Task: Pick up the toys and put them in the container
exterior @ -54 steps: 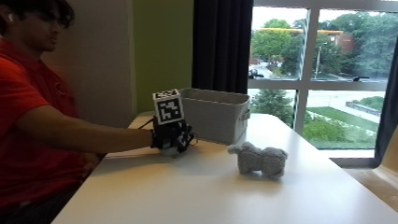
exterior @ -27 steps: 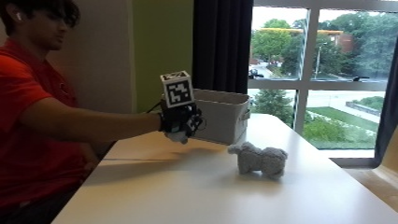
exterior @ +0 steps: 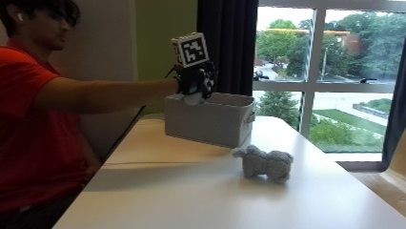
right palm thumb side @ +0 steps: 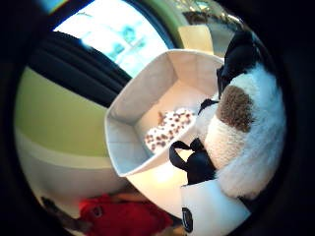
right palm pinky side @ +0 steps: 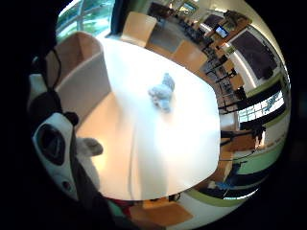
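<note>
right hands [exterior: 193, 83] curled round a white-and-brown plush toy [right palm thumb side: 246, 132], over the container [exterior: 209, 119] rim | spotted toy [right palm thumb side: 170, 129] already inside, below | grey plush [exterior: 265, 163] out on the worktop [exterior: 190, 191], looks squishy and light, I'd grab its body

This looks like an office or campus common room. A long white laminate counter [exterior: 209, 191] stands beside a tall window with a dark curtain [exterior: 227, 45]. Beyond the counter, the palm view shows pale wooden chairs [right palm pinky side: 136, 28], further tables, wall-mounted screens [right palm pinky side: 221, 31] and green-trimmed walls [right palm pinky side: 242, 194].
</note>
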`<state>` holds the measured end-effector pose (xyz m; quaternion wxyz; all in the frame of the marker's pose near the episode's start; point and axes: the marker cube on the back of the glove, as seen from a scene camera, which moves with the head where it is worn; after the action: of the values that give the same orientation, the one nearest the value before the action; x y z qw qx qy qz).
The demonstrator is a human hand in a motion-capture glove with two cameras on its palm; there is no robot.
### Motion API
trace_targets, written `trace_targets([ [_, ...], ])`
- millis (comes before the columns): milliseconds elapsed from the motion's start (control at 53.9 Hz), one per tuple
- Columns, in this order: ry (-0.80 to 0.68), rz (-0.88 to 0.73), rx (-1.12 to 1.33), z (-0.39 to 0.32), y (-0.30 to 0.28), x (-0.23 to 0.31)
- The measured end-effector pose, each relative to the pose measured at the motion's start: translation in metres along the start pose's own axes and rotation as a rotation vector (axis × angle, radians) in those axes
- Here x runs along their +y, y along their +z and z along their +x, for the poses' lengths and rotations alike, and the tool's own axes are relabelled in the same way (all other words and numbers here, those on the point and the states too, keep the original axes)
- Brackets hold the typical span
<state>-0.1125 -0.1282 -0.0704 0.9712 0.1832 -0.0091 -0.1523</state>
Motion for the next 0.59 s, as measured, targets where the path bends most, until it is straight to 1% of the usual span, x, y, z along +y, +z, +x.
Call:
trace_targets([
  [167, -0.033, -0.012, -0.046, -0.035, -0.01, -0.025],
  [353, -0.093, -0.028, -0.037, -0.074, -0.016, -0.055],
  [464, -0.095, -0.051, -0.059, -0.104, -0.015, -0.075],
  [594, -0.133, -0.074, -0.043, -0.13, -0.009, -0.088],
])
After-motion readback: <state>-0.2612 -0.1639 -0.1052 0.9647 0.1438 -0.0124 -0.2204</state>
